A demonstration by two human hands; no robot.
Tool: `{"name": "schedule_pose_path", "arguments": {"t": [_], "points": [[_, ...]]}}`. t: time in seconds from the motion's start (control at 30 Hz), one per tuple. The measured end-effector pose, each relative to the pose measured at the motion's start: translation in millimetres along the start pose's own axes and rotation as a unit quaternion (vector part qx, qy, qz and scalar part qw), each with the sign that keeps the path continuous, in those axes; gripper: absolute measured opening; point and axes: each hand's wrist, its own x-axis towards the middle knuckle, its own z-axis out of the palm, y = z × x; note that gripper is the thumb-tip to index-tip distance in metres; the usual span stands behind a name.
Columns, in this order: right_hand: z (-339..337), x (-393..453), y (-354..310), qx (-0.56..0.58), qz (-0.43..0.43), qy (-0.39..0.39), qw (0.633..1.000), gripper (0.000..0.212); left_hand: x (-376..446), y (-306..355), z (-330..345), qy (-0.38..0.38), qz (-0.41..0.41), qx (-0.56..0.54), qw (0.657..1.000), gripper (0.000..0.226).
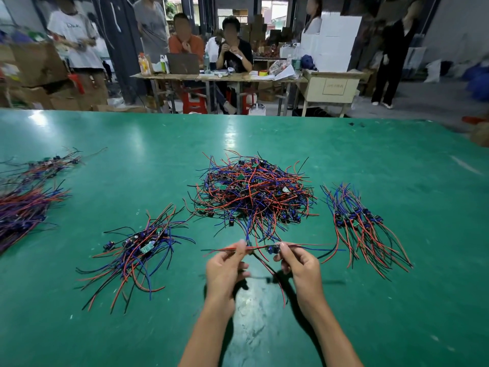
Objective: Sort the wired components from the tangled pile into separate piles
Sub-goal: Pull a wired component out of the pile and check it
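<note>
A big tangled pile [254, 194] of small circuit boards with red, blue and black wires lies mid-table on the green table [397, 300]. In front of it my left hand [227, 266] pinches the red and black wires of one wired component [272, 249], and my right hand [299, 263] pinches the same component at its small dark board. The piece is stretched between the two hands a little above the table, and its blue wires still run up into the tangled pile. A sorted pile [137, 247] lies to the left, another sorted pile [362, 223] to the right.
More bundled wired parts [26, 200] lie at the table's far left edge. Beyond the far edge, several people sit or stand around a cluttered work table [217, 75], with cardboard boxes at the left and white cartons at the right.
</note>
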Motion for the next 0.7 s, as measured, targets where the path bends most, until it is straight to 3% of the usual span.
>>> {"name": "schedule_pose_path", "arguments": {"t": [0.07,0.1,0.13,0.2,0.23,0.27,0.3,0.37,0.4,0.43,0.57,0.7], "points": [[0.5,0.0,0.5,-0.015,0.001,-0.006,1.000,0.024,5.6,2.9,-9.8,0.096,0.070,0.034,0.992,0.048],[1.3,-0.5,0.6,-0.025,0.000,-0.009,1.000,0.023,7.5,3.3,-13.6,0.165,0.121,0.100,0.974,0.061],[1.7,-1.2,1.0,-0.035,-0.002,-0.014,0.999,0.022,6.5,4.0,-15.8,0.227,0.186,0.184,0.938,0.074],[2.3,-2.2,2.2,-0.057,-0.005,-0.026,0.998,0.022,1.0,3.9,-16.5,0.297,0.354,0.331,0.823,0.080],[2.4,-2.6,2.4,-0.067,-0.008,-0.033,0.997,0.021,-1.2,2.7,-14.8,0.283,0.428,0.390,0.764,0.070],[2.4,-2.8,2.3,-0.073,-0.011,-0.041,0.996,0.020,-1.3,1.3,-12.0,0.223,0.479,0.432,0.731,0.055],[2.4,-3.1,2.1,-0.075,-0.014,-0.050,0.996,0.018,0.2,0.2,-8.9,0.123,0.483,0.450,0.741,0.040],[2.0,-3.4,3.0,-0.066,-0.014,-0.064,0.996,0.014,-0.2,-1.7,-0.8,-0.097,0.368,0.451,0.807,0.029],[1.6,-3.3,3.8,-0.058,-0.014,-0.062,0.996,0.012,-0.6,-3.9,2.0,-0.169,0.316,0.438,0.825,0.027],[1.2,-2.8,4.8,-0.054,-0.016,-0.049,0.997,0.010,-0.7,-6.5,4.7,-0.197,0.298,0.425,0.832,0.024],[-1.0,1.3,10.4,-0.104,-0.032,-0.003,0.994,0.002,2.6,-16.1,7.9,-0.157,0.303,0.388,0.856,0.028],[-2.7,1.4,11.6,-0.102,-0.041,-0.004,0.994,0.006,2.5,-18.9,9.6,-0.157,0.249,0.334,0.896,0.022]]}}
